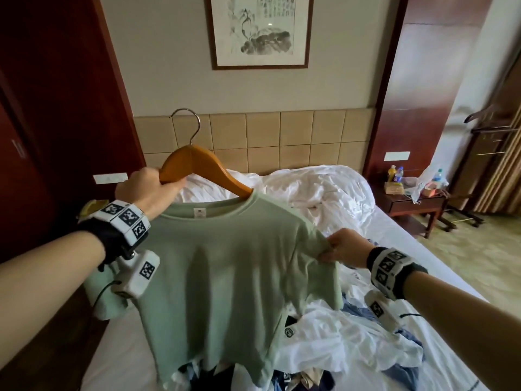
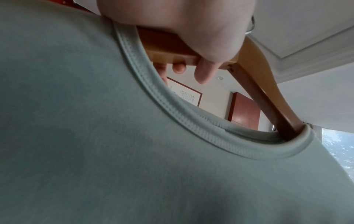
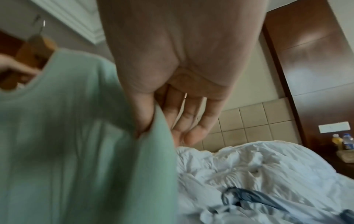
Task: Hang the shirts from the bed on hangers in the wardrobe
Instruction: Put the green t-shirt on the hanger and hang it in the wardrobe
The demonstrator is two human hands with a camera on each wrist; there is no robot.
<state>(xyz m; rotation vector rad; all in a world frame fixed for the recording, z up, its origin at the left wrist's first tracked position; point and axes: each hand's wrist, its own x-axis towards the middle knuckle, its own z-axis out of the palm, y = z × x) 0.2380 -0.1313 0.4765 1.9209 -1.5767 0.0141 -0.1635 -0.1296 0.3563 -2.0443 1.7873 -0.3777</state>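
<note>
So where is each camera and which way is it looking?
Head: up on the person's head, looking forward and down over the bed; both forearms show, the left hand gripping the wooden hanger, the right hand pinching the green shirt at its shoulder.
Left wrist: under the left hand, looking up past the shirt's collar to the ceiling; fingers show round the hanger.
Right wrist: under the right hand, facing the headboard; palm and fingers show.
Shared: all three see the green shirt and hanger.
</note>
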